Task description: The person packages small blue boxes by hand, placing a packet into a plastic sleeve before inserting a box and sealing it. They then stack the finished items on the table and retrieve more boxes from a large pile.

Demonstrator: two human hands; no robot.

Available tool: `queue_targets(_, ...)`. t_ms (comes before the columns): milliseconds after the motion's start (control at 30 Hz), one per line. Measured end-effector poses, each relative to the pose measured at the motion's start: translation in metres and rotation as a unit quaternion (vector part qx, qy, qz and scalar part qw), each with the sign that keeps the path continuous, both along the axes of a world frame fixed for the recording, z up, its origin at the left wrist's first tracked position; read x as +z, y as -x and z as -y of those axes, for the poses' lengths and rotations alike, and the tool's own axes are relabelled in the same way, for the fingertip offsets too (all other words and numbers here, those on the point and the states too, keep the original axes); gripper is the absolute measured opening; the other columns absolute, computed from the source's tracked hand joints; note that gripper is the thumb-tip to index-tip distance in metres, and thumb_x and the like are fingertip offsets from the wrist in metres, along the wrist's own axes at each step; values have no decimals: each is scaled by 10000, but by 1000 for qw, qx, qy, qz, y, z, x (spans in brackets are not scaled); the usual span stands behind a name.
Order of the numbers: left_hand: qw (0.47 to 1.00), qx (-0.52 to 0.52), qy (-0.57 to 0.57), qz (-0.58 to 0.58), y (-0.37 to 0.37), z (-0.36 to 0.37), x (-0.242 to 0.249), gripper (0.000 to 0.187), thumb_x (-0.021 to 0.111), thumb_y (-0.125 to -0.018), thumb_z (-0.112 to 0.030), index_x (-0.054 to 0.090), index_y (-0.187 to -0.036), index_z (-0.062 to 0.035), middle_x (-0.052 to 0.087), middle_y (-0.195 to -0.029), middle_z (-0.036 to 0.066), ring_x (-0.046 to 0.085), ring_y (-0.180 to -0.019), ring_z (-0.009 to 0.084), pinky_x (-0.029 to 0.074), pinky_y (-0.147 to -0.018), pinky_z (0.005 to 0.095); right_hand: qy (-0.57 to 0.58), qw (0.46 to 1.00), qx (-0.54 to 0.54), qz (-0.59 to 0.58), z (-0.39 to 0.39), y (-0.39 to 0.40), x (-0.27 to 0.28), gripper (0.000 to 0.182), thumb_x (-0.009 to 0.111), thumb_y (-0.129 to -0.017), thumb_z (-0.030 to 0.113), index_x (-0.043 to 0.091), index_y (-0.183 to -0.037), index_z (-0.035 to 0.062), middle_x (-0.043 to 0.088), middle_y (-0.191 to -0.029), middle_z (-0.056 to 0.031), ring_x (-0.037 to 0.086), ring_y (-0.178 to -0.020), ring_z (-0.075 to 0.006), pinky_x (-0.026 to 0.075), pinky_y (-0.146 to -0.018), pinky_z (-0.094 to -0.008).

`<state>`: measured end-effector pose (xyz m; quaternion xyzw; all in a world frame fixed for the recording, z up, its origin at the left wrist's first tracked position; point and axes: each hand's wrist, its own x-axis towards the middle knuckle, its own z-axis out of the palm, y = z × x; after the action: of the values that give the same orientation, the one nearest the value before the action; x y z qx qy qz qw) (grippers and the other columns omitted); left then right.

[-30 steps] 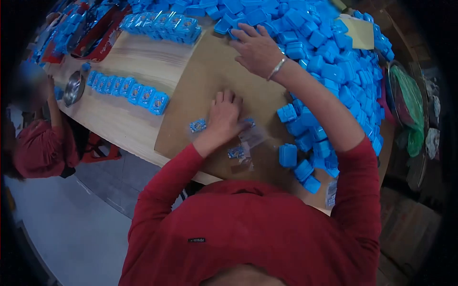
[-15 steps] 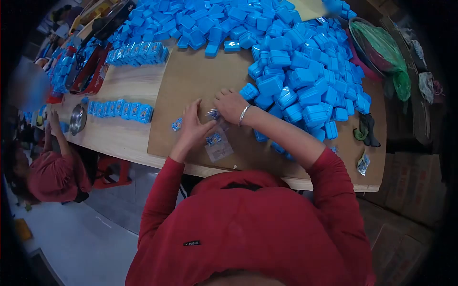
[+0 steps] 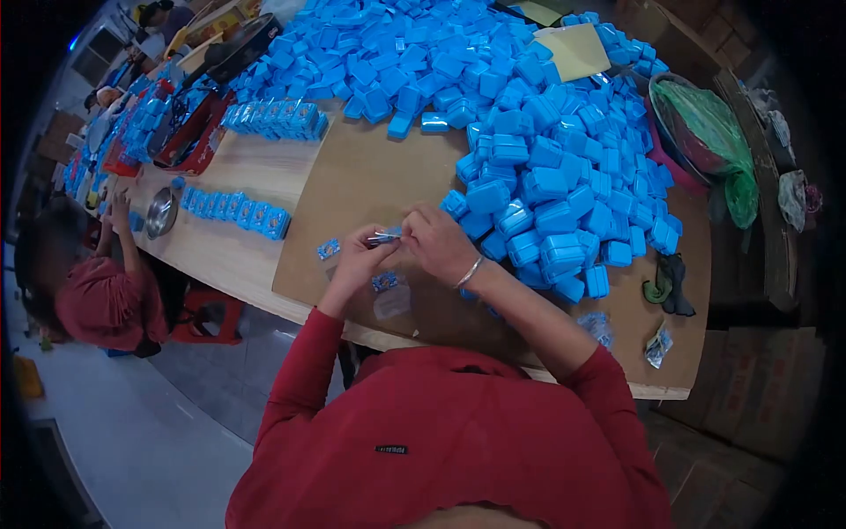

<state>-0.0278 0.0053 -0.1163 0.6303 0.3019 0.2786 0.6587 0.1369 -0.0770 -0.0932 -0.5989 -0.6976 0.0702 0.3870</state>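
Left hand (image 3: 354, 263) pinches the shiny packet (image 3: 382, 237); nearly closed right hand (image 3: 435, 245), its hold unclear, best works gently at the edge

1. the board (image 3: 370, 167) lies on the table (image 3: 242, 162).
2. the heap of boxes (image 3: 538, 167) spreads behind the board and onto its right side.
3. two rows of boxes (image 3: 236, 211) stand on the table, left of the board.
4. the bowl (image 3: 162, 214) sits left of the nearer row.
5. the paper (image 3: 573, 53) lies on the heap.
6. two small packets (image 3: 329, 249) lie on the board.
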Motion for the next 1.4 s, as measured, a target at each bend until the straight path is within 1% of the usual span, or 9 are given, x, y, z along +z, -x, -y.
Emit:
queue_targets(133, 993, -7, 77, 92, -8, 30, 26, 179, 667, -826, -47, 648, -1002, -17, 657, -880, 31, 592, -731, 90, 481, -650, 221, 171, 882, 60, -436, 23, -14, 3, 223, 689, -802, 80, 533, -950, 22, 597, -981, -69, 598, -852, -130, 483, -689, -288)
queue_targets(167, 991, -21, 77, 103, -10, 35, 23, 179, 661, -832, -49, 647, -1007, -15, 657, -875, 29, 591, -729, 84, 482, -650, 217, 190, 890, 41, -412, 34, -22, 8, 158, 680, -829, 95, 557, -894, 18, 614, -820, -10, 576, -745, -50, 467, -619, -229)
queue_targets(533, 987, -52, -118, -92, -31, 67, 53, 159, 663, -854, -163, 651, -795, -15, 578, -668, -26, 494, -608, 16, 388, -523, 179, -73, 964, -146, -209, 100, -16, 55, 121, 710, -748, 59, 592, -735, 34, 578, -713, -61, 571, -600, -144, 449, -539, -258)
queue_targets(667, 983, -175, 31, 39, -46, 65, 72, 150, 652, -861, -166, 655, -903, -22, 581, -732, -27, 474, -640, 13, 361, -552, 167, 83, 897, -62, -429, 118, -35, 63, 69, 675, -814, 68, 629, -820, 17, 622, -714, 4, 547, -632, -43, 436, -553, -213)
queue_targets(800, 985, -109, -135, -24, -90, -25, 58, 298, 656, -843, -246, 625, -1035, -20, 619, -848, 20, 541, -766, 68, 420, -618, 233, 107, 875, -52, -468, 124, -51, 60, 69, 670, -825, 79, 643, -840, 17, 628, -725, -2, 563, -643, -50, 452, -577, -204)
queue_targets(867, 931, -59, -352, -78, -134, -82, 44, 434, 693, -779, -319, 612, -1107, -46, 616, -997, 99, 581, -881, 167, 464, -701, 307, 133, 897, -49, -418, 123, -51, 65, 95, 702, -782, 88, 668, -843, 24, 638, -772, -16, 564, -746, -86, 449, -683, -242)
queue_targets(1033, 798, -49, -587, -126, -243, -171, 9, 594, 671, -649, -343, 576, -1172, -78, 507, -1203, 172, 445, -1158, 355, 422, -910, 477, 154, 924, 3, -351, 107, -37, 81, 96, 704, -785, 114, 655, -823, 41, 610, -761, -19, 521, -755, -119, 402, -699, -256)
queue_targets(1167, 757, -135, -561, -307, -253, -171, 11, 637, 641, -638, -379, 547, -1188, -72, 485, -1190, 152, 439, -1117, 344, 435, -850, 440, 216, 890, 25, -400, 104, -40, 90, 86, 670, -819, 88, 642, -872, 27, 605, -803, -20, 538, -759, -99, 421, -683, -240)
queue_targets(1400, 761, -94, -593, -246, -183, -148, -10, 483, 645, -655, -345, 585, -1053, -78, 487, -1188, 124, 450, -1085, 321, 409, -834, 438, 236, 875, 61, -418, 87, -42, 80, 108, 640, -846, 94, 641, -928, 24, 600, -834, -7, 541, -736, -56, 428, -648, -211)
